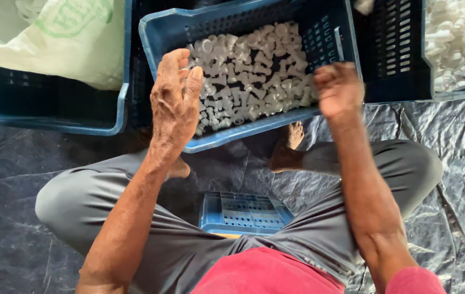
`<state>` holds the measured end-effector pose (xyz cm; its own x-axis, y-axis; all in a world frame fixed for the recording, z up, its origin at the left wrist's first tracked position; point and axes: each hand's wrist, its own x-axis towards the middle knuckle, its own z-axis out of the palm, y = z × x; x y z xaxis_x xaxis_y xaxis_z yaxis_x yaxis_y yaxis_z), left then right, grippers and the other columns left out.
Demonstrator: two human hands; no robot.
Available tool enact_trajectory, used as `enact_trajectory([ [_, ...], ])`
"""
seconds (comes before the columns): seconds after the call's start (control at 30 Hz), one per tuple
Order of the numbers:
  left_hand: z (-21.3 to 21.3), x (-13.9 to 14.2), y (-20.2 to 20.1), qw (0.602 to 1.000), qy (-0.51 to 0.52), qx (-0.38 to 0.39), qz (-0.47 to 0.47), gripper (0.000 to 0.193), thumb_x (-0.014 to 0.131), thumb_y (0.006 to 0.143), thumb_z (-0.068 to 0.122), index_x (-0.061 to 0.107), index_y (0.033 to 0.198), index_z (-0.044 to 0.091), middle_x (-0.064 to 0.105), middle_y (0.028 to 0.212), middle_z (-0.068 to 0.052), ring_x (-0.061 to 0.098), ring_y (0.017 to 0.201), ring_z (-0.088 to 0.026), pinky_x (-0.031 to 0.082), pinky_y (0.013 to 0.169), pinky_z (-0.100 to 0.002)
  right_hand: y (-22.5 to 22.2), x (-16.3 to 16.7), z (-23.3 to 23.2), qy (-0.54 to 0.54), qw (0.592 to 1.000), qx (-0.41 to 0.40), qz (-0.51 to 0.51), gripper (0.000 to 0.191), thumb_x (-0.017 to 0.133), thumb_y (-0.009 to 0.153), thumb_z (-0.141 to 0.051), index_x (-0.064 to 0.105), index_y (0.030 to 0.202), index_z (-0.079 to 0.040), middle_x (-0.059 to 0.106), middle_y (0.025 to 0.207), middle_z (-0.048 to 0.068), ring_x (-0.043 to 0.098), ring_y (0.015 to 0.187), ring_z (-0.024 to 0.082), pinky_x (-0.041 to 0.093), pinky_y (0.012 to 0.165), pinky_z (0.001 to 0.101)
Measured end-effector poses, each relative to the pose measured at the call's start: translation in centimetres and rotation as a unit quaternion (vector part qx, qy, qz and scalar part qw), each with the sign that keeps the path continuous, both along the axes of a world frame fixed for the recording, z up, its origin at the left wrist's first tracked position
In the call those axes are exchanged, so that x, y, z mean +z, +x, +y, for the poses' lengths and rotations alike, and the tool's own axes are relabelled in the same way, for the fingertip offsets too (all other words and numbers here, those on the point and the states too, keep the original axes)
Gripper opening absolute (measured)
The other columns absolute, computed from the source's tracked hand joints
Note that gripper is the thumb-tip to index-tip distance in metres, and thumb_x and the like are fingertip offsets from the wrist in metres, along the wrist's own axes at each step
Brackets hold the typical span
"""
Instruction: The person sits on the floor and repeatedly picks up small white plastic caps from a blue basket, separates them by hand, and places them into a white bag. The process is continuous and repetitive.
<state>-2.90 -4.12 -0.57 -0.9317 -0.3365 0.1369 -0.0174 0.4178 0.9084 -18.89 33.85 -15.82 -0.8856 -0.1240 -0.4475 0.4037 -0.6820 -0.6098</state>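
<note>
A blue plastic crate (161,32) tilts toward me and holds several small white plastic parts (254,71) piled against its near wall. My left hand (175,98) hovers over the crate's near left side, fingers together and slightly curled; I cannot tell if it holds a part. My right hand (338,90) is blurred, fingers curled downward at the crate's near right edge, over the white parts. Whether it grips anything is hidden.
I sit cross-legged on a dark plastic sheet (461,163). A small blue crate (243,212) lies between my legs. Another blue crate with a white sack (63,38) stands at left, and a crate full of white parts (456,38) at right.
</note>
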Motion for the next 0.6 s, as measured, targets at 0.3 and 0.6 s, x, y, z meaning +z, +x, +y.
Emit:
enact_trajectory([
  [0.3,-2.2,0.2,0.0,1.0,0.016,0.015,0.008,0.041,0.057,0.113,0.037,0.058,0.131,0.0,0.066,0.127,-0.018,0.074,0.112,-0.028,0.061,0.097,-0.039,2.2,3.1,-6.9,0.317,0.947,0.04,-0.041,0.018,0.072,0.099,-0.014,0.068,0.11,0.0,0.073,0.089,0.014,0.073,0.073,0.022,0.064,0.065,0.0345],
  [0.6,-4.9,1.2,1.2,0.992,0.092,0.09,0.011,0.032,0.058,0.115,0.033,0.065,0.124,0.003,0.072,0.112,-0.007,0.071,0.102,-0.015,0.059,0.094,-0.03,0.9,-6.6,-14.5,0.497,0.741,0.399,0.212,0.029,0.073,0.096,-0.015,0.071,0.121,-0.001,0.075,0.095,0.013,0.073,0.082,0.023,0.056,0.071,0.0352],
])
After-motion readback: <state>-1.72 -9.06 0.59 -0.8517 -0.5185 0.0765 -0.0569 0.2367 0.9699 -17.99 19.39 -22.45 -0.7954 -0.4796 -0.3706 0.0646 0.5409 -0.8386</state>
